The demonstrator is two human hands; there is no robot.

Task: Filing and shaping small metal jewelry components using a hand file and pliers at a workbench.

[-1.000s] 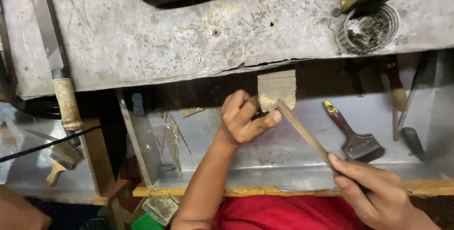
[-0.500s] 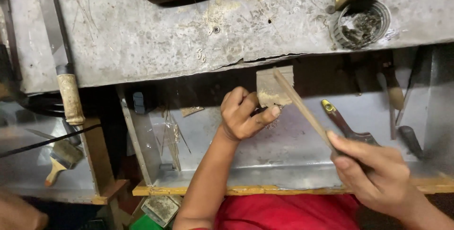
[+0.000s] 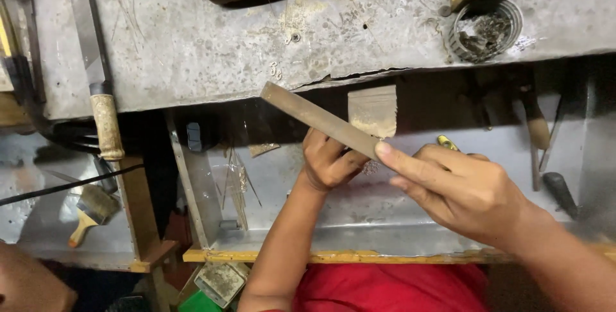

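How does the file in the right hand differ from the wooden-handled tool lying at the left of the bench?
The flat file is held in the right hand, slanting over the left hand; the wooden-handled tool lies untouched, nearly upright in the picture. The file shows no handle; the tool has a pale wooden one. The file looks lighter and broader, the tool's blade darker and thinner. Both are long and metal-bladed.
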